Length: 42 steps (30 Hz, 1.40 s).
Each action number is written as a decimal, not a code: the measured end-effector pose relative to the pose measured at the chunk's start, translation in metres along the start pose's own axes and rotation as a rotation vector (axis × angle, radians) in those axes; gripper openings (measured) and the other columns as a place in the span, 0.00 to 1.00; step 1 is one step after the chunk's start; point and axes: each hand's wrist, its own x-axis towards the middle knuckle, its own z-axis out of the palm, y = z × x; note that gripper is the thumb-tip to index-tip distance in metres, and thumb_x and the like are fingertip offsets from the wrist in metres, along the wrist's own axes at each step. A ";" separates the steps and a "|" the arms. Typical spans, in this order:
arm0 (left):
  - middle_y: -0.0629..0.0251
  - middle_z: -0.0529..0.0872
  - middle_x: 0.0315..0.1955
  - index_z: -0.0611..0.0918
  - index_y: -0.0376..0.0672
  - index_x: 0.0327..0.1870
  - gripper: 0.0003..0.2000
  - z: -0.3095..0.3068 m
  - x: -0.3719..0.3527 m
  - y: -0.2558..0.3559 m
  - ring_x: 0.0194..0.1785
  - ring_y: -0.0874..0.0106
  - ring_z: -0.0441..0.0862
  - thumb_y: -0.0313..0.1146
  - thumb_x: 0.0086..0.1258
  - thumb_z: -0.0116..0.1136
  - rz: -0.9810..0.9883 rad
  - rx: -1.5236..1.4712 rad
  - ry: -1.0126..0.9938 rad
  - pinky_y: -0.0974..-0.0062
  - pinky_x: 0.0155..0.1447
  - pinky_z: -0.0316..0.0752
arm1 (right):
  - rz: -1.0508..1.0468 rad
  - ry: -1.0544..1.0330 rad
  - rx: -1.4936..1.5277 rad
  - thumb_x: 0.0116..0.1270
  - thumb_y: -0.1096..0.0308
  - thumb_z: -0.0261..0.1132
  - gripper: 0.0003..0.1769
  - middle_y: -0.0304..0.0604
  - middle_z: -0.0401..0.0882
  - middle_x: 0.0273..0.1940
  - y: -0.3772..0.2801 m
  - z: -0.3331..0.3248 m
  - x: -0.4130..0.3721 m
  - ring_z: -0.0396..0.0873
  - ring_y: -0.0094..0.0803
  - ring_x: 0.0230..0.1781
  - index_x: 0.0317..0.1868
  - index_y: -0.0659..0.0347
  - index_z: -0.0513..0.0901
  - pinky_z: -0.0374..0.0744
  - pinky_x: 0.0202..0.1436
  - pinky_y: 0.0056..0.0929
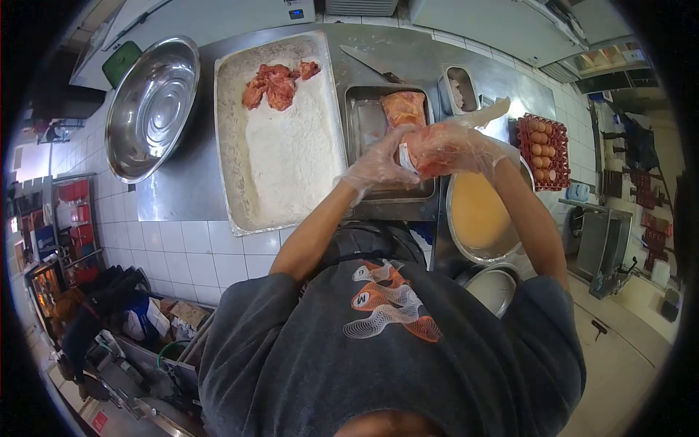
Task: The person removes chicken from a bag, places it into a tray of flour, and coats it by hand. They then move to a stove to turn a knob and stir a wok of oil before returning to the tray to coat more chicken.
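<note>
Both of my hands wear clear plastic gloves and hold a bag of reddish meat (pixel 435 151) over a metal tray (pixel 368 116). My left hand (pixel 380 162) grips the bag's left end, beside a white label. At the bag's right side, my right hand (pixel 480 149) is wrapped round the plastic. Another piece of packed meat (pixel 403 109) lies in the tray just beyond the bag. To the left, pieces of red meat (pixel 275 86) rest on white flour (pixel 287 153) in a large pan (pixel 225 146).
A steel bowl (pixel 154 109) stands at the far left. Beyond the tray lies a knife (pixel 368 61), near a small metal container (pixel 461 90). On the right are egg trays (pixel 542 151) and a bowl of yellowish liquid (pixel 478 211), with another round container (pixel 492 288) nearer me.
</note>
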 end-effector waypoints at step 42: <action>0.68 0.87 0.36 0.85 0.37 0.49 0.12 0.042 -0.022 -0.029 0.41 0.81 0.78 0.36 0.73 0.61 -0.141 -0.115 0.321 0.74 0.47 0.77 | 0.368 -0.223 0.553 0.65 0.53 0.67 0.18 0.41 0.83 0.34 -0.185 -0.071 0.224 0.77 0.22 0.28 0.46 0.57 0.82 0.72 0.27 0.19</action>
